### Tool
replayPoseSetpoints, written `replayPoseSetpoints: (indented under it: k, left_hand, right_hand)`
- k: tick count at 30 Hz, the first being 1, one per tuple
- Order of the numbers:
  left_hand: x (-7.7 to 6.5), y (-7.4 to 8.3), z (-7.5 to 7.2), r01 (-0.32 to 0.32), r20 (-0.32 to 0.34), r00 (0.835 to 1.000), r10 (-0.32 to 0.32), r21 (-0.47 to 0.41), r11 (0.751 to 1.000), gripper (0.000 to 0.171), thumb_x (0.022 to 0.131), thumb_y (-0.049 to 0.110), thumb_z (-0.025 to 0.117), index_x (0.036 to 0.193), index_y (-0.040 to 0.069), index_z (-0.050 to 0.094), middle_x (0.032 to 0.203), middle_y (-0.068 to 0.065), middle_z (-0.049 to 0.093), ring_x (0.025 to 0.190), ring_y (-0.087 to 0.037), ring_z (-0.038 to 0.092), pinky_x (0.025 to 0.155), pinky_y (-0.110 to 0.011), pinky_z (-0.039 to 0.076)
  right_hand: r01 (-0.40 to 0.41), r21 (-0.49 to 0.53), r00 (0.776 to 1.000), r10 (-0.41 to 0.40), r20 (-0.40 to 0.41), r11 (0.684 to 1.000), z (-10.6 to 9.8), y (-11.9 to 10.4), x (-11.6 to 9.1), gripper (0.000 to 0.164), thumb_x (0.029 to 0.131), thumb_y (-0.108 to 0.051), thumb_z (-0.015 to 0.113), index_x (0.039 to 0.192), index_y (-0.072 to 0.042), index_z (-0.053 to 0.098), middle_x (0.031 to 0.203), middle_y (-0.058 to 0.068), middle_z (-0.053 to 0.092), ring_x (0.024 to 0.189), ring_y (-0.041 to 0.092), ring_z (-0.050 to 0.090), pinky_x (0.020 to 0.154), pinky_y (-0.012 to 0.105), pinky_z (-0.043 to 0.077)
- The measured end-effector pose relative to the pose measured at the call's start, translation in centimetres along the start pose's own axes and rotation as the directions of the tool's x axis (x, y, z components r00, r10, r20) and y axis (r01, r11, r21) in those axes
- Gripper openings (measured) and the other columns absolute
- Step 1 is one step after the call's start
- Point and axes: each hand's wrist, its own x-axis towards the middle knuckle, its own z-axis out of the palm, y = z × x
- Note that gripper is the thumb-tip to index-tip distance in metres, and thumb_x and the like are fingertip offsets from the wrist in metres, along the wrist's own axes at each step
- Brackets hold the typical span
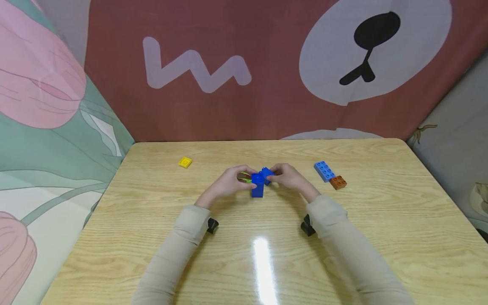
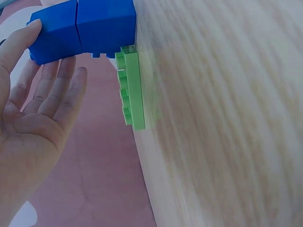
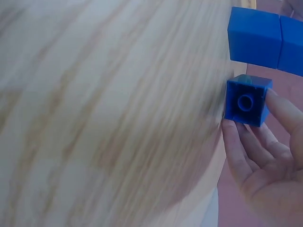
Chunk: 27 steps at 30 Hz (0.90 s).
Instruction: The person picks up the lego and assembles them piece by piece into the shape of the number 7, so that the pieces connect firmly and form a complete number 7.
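Observation:
Near the middle of the table my left hand pinches the upper part of a stack of two dark blue blocks, thumb on the near side. In the left wrist view the blocks stand joined end to end, a seam between them. A light green studded brick lies on the tabletop beside the stack, partly hidden behind my left fingers in the head view. Just right of the stack, my right hand grips another blue block between thumb and fingers. Its hollow underside with a round tube faces the right wrist camera.
Toward the back left lies a small yellow brick. Right of my right hand, a lighter blue studded brick touches a brown one. A printed fabric backdrop rises behind the table's far edge.

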Motion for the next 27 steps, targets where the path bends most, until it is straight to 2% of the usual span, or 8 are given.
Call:
replayPoseSetpoints:
  k: [5, 10, 13, 18, 23, 27]
  left_hand:
    - [0.0, 0.0, 0.0, 0.003, -0.009, 1.000, -0.003, -0.004, 1.000, 0.036, 0.085, 0.009, 0.071, 0.120, 0.003, 0.061, 0.127, -0.015, 0.060, 0.116, -0.030, 0.061, 0.096, -0.032, 0.054]
    - [0.1, -0.1, 0.1, -0.002, -0.010, 1.000, 0.002, -0.012, 1.000, 0.036, 0.085, 0.009, 0.071, 0.120, 0.003, 0.061, 0.128, -0.015, 0.060, 0.116, -0.030, 0.061, 0.096, -0.032, 0.054]
    - [0.1, 0.0, 0.1, 0.000, -0.008, 1.000, 0.000, -0.005, 1.000, 0.037, 0.086, 0.009, 0.071, 0.120, 0.003, 0.061, 0.127, -0.014, 0.060, 0.116, -0.030, 0.061, 0.096, -0.032, 0.054]
    - [0.2, -0.1, 0.2, 0.002, -0.011, 1.000, -0.002, 0.013, 1.000, 0.037, 0.087, 0.011, 0.070, 0.121, 0.005, 0.061, 0.127, -0.014, 0.061, 0.116, -0.029, 0.061, 0.096, -0.032, 0.054]
    - [0.4, 0.0, 0.5, 0.006, -0.030, 1.000, -0.006, 0.002, 1.000, 0.037, 0.087, 0.010, 0.070, 0.122, 0.005, 0.061, 0.127, -0.014, 0.061, 0.117, -0.030, 0.061, 0.097, -0.032, 0.054]
    - [0.6, 0.1, 0.7, 0.011, -0.052, 0.999, -0.011, 0.003, 1.000, 0.039, 0.087, 0.011, 0.069, 0.124, 0.007, 0.060, 0.127, -0.013, 0.061, 0.116, -0.029, 0.061, 0.095, -0.032, 0.055]
  right_hand:
    - [0.004, 0.038, 0.999, -0.006, 0.051, 0.999, -0.3, 0.0, -0.2, 0.039, 0.095, -0.018, 0.059, 0.126, 0.006, 0.053, 0.120, 0.024, 0.060, 0.109, 0.031, 0.059, 0.089, 0.036, 0.052]
    - [-0.002, 0.078, 0.994, -0.007, 0.113, 0.997, -0.6, 0.3, -0.2, 0.048, 0.093, -0.018, 0.061, 0.133, 0.003, 0.047, 0.128, 0.025, 0.056, 0.117, 0.034, 0.056, 0.097, 0.042, 0.050]
    - [-0.008, 0.074, 0.993, -0.001, 0.120, 0.997, -0.8, 0.5, -0.3, 0.053, 0.092, -0.019, 0.063, 0.137, 0.001, 0.045, 0.131, 0.024, 0.054, 0.120, 0.035, 0.052, 0.100, 0.044, 0.048]
    - [0.003, 0.052, 0.995, -0.008, 0.096, 0.999, -1.3, 0.8, -0.6, 0.054, 0.091, -0.016, 0.064, 0.139, 0.001, 0.045, 0.132, 0.025, 0.050, 0.122, 0.038, 0.048, 0.101, 0.046, 0.048]
    - [0.020, 0.077, 0.999, -0.023, 0.046, 0.997, -1.6, 1.2, -0.6, 0.053, 0.090, -0.012, 0.063, 0.137, 0.002, 0.045, 0.130, 0.025, 0.050, 0.120, 0.038, 0.049, 0.100, 0.046, 0.047]
    - [0.010, 0.105, 1.000, -0.009, -0.009, 0.994, -2.1, 1.2, -0.8, 0.054, 0.090, -0.014, 0.062, 0.138, 0.000, 0.043, 0.133, 0.024, 0.049, 0.124, 0.039, 0.048, 0.102, 0.048, 0.046]
